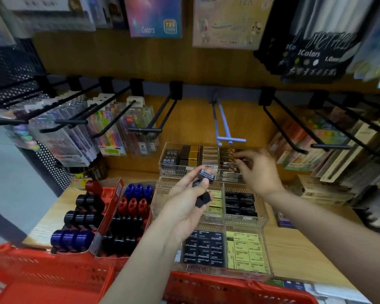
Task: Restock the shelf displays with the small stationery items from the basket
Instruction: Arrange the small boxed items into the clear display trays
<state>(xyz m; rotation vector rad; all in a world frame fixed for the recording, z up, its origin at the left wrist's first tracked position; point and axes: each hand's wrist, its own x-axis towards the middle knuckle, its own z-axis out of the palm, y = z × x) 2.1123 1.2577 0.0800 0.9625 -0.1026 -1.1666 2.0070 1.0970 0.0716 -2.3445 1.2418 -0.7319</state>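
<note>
The left hand (184, 207) is held palm up over the clear plastic tiered display tray (264, 218), its grip curled round a few small black boxed erasers (204, 183), one pinched up at the fingertips and the others lying lower against the palm. The right hand (258, 170) reaches further in to the tray's top tier, thumb and fingers pinched at one small dark packet (241, 160) right at the rows of gold-and-black packets there; blur hides whether it is seating that packet or only straightening it.

Below the hands, the middle and front tiers show black packets beside pale yellow ones, packed fairly close, though some parts sit behind the left forearm. To the left on the wooden shelf (294, 255) stand red cardboard boxes of black, red and blue round sharpeners (81, 218). The red plastic shopping basket (53, 279) sits at the near edge; its contents are out of sight.

I would judge the restocking as mid-way: the tray looks nearly full, yet a handful is left to place.
</note>
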